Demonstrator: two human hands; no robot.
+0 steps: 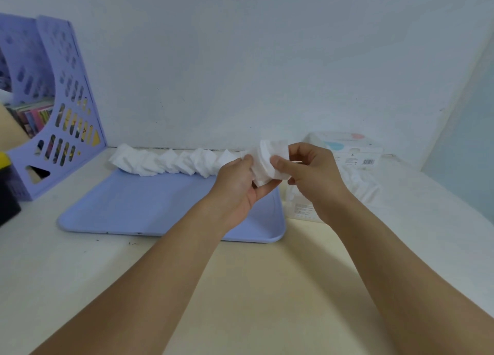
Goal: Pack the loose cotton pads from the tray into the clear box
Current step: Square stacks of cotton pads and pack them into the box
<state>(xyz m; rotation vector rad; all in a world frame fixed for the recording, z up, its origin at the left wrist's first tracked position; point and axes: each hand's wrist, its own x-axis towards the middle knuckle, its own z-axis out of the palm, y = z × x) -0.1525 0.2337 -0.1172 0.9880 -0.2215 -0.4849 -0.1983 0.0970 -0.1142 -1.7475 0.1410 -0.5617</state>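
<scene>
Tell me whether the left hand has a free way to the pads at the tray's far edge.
Probably not yet: nothing blocks the row of pads, but the left hand already holds a stack of pads together with the right hand.

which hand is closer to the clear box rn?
Right. The right hand is directly in front of the clear box, overlapping its left side. The left hand is further left, above the tray.

We see the tray (pixel 133 207) lying on the table (pixel 267 288), with a row of cotton pads (pixel 171 162) along its far edge against the wall. Left of it stands a file holder (pixel 66 108); right of it sits the clear box (pixel 361 189), with a carton (pixel 350 151) behind. Both hands, left (pixel 238 186) and right (pixel 312 175), hold a stack of pads (pixel 267 162) above the tray's right end.
</scene>
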